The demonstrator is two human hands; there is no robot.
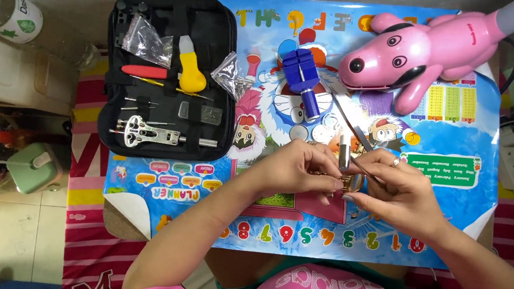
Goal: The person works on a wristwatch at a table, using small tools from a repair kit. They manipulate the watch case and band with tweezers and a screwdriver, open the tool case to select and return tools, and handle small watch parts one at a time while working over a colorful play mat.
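A big bright cartoon poster [447, 148] is covering the surface, and everything else is sitting on it. A pink toy dog [412, 53] is lying at the far right corner of the poster. A black tool case [211, 32] is lying open at the far left corner of the poster, and a yellow-handled tool [190, 67] is resting inside it. A blue tool [302, 76] is standing near the far middle of the poster, between the case and the dog. Near the middle of the poster, the left hand [292, 169] and the right hand [398, 191] are coming together. The left fingers are pinching a small gold watch piece [350, 183] tight. The right fingers are closing on a thin metal tool [363, 170] that is touching the gold piece.
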